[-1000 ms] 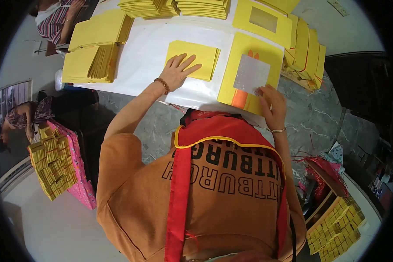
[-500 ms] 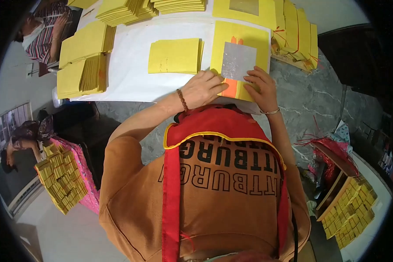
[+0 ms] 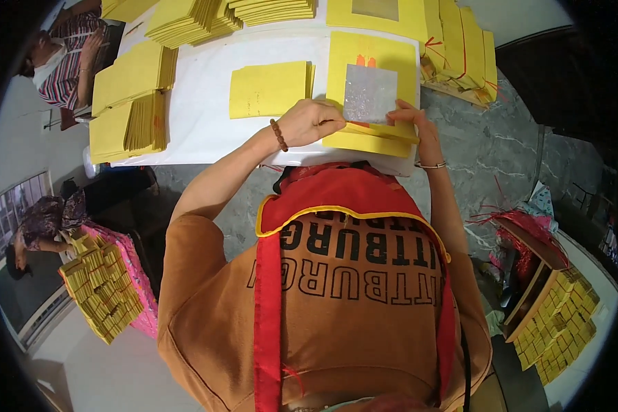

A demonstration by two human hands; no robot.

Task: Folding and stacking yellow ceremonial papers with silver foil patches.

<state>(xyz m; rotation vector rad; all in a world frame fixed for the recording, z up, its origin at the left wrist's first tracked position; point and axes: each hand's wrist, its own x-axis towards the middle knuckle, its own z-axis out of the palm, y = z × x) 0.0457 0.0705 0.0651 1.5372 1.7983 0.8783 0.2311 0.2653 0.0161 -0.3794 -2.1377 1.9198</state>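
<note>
one yellow sheet (image 3: 406,79): fold (image 3: 381,130) pinched by left hand (image 3: 312,122); right hand (image 3: 419,130) bent at right side, grip unclear.

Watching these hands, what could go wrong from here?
The large yellow paper sheet may crease crookedly, since the bare left hand and bare right hand touch its near part at separate spots. The thin grey rectangular sheet lying on it could slip if loose. The left hand could also nudge the small yellow paper stack close beside it.

Person (image 3: 62,72) in striped top (image 3: 56,88), upper left; pink cloth (image 3: 145,312), lower left; grey marbled floor (image 3: 505,154).
</note>
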